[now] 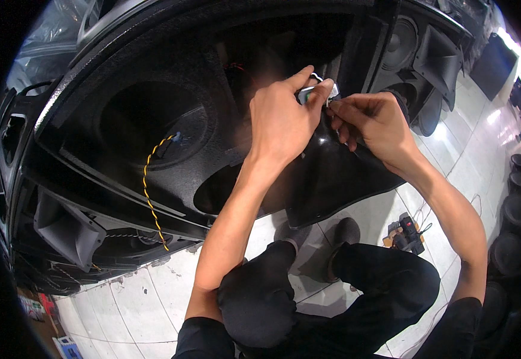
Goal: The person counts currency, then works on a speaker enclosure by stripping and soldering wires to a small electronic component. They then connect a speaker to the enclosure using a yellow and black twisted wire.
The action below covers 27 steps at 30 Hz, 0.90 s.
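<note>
My left hand is closed on a small silver-and-white part with a bit of green on it, possibly a horn driver's terminal; its kind is not clear. A short white wire loops beside the index finger. Close against it, my right hand pinches with thumb and forefinger at the part's right side; what lies between those fingers is too small to make out. Both hands are above a glossy black horn, at the open front of a large black speaker cabinet.
A yellow-and-black twisted wire hangs from the cabinet's round opening. Other cabinets with a grey horn and a dark horn flank it. On the tiled floor lies a black-and-red tool. Round speakers line the right.
</note>
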### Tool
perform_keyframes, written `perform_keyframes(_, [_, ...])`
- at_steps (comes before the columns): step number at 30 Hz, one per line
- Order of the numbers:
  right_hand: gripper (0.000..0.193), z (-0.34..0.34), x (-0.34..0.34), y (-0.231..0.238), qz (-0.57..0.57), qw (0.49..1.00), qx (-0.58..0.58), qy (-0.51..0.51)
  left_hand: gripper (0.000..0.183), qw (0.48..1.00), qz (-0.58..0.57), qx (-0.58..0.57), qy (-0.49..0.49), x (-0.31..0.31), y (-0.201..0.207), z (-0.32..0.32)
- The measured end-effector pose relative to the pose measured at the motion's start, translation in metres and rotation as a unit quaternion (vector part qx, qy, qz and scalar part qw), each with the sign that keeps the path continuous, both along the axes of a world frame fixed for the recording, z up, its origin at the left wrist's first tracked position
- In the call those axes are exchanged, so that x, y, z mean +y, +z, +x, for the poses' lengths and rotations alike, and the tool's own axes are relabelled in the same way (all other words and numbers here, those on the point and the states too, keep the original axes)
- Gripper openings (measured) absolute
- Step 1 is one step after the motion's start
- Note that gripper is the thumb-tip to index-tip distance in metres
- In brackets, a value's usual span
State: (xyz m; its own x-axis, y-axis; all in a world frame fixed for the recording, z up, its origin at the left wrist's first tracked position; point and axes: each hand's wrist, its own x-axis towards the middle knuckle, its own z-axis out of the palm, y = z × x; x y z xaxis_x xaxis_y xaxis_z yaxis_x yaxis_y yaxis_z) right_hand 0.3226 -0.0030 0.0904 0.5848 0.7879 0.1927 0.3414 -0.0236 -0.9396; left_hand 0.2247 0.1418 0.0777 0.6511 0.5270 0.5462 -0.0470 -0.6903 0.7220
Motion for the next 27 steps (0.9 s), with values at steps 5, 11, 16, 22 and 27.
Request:
perform_keyframes(5, [0.021, -0.001, 0.002, 0.002, 0.001, 0.999, -0.037, -0.017, 0.044, 1.000, 0.001, 0.000, -0.006, 0.001, -0.001, 0.001])
perform_keyframes(11, [0.018, 0.001, 0.002, 0.004, -0.008, 0.995, -0.102, -0.019, 0.046, 0.999, 0.033, -0.017, -0.015, 0.001, 0.000, 0.002])
perform_keyframes(16, [0.017, 0.002, 0.004, 0.006, -0.002, 0.997, -0.075, -0.009, 0.043, 0.997, 0.057, -0.060, -0.007, 0.003, -0.006, 0.004])
perform_keyframes(22, [0.017, 0.010, 0.004, 0.014, -0.034, 0.999, -0.025, 0.006, 0.046, 0.998, 0.048, -0.051, 0.003, 0.003, -0.006, 0.005])
perform_keyframes(27, [0.021, 0.000, 0.005, 0.008, -0.024, 0.997, -0.068, -0.012, 0.045, 1.000, 0.010, 0.007, 0.009, 0.002, 0.001, 0.000])
